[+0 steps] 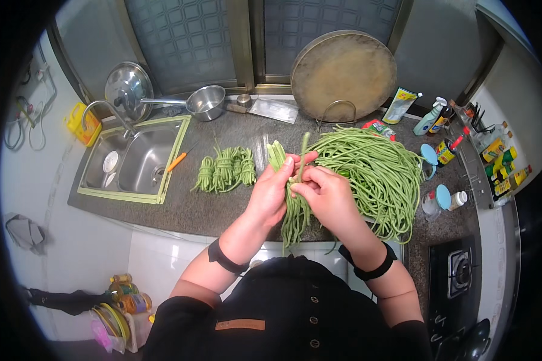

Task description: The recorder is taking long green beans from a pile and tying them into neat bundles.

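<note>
My left hand is closed around a bunch of long green beans, whose folded upper end sticks up above the fingers and whose loose ends hang over the counter's front edge. At the bunch's right side, my right hand pinches a bean strand between thumb and fingers; part of that strand rises upright between the hands. A large heap of loose long beans lies just right of my right hand. Several tied bean bundles rest on the counter left of my left hand.
A double sink is at the left, with an orange-handled knife beside it. Behind the beans are a saucepan, a cleaver and a round board. Bottles, jars and a gas stove are at the right.
</note>
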The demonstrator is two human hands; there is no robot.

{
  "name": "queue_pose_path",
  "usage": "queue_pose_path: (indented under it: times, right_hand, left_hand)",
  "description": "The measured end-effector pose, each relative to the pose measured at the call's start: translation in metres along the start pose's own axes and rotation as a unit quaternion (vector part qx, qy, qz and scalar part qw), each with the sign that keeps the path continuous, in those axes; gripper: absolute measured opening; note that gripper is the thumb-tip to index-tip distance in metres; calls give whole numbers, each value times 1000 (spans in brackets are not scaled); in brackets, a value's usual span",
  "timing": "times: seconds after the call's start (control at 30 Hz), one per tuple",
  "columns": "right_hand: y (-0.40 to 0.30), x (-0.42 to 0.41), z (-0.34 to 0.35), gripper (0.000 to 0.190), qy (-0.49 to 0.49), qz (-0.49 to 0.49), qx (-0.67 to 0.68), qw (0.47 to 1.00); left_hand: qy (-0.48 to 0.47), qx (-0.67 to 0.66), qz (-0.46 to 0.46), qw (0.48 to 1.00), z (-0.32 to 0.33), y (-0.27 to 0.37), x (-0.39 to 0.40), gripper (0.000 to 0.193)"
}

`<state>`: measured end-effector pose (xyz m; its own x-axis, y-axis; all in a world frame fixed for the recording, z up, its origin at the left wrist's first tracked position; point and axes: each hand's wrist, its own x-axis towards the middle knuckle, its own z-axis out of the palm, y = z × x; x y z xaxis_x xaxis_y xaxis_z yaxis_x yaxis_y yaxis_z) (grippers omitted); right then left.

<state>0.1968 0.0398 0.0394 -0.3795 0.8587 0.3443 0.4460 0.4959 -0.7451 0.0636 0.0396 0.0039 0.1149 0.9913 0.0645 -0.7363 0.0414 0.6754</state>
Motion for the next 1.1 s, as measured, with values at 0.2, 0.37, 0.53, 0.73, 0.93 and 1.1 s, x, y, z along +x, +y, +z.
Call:
queue_pose_path:
  times: [0.2,0.37,0.53,0.73,0.93,1.1]
  right_hand:
    - [2,-1,9,18,-7,-39,-94,995]
    - [14,5,7,15,-56,16,2,998]
    - [20,8,2,12,-104,147,222,958]
    - [26,7,-6,12,-97,137,242,956]
    - [31,7,-3,12,-80,133,230,961]
    - [27,10,-2,13,-26,134,290,947]
  left_hand:
    - [45,94,20,994,0,-10,-3,26]
    - [96,58,-15,994,-3,-14,-6,31]
    - [101,33,-35,994,9,-5,-8,35]
    - [34,89,-42,995,-14,-6,-4,31]
    - [56,145,-23,988,0,-6,-11,26]
    - [64,137,-18,988,-1,-7,-10,24]
